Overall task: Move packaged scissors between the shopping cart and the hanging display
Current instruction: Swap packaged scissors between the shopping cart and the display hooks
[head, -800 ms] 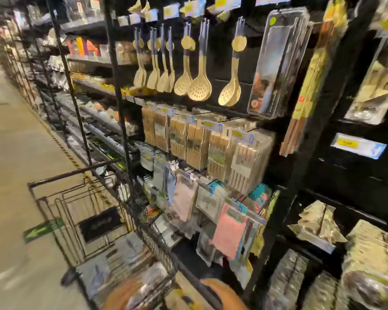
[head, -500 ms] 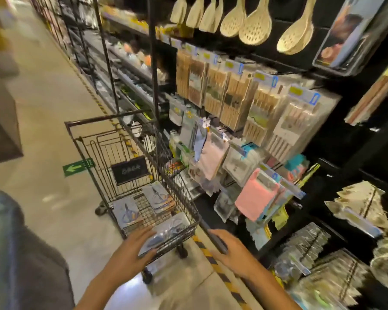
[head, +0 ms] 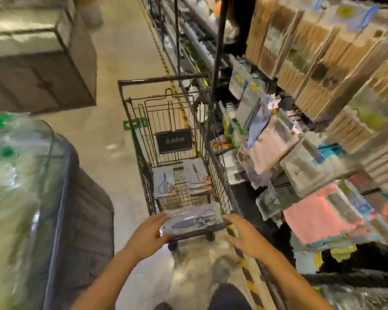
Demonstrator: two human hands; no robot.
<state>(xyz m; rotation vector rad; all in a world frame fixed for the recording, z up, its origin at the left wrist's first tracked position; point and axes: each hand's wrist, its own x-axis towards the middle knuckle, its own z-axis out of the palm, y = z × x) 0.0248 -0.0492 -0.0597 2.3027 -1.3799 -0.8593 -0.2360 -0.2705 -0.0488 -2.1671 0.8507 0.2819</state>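
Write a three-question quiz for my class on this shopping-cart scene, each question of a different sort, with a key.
1. True or false: the shopping cart holds no scissors packs.
2. Which hand touches the nearest scissors pack? A. left hand B. right hand C. neither
3. Fill in: the hanging display stands on the cart's ____ side.

Key
1. False: two scissors packs lie on the cart's floor and a third rests at its near end.
2. A: the left hand is at the pack's left edge; the right hand is open beside it, apparently not touching.
3. Right.
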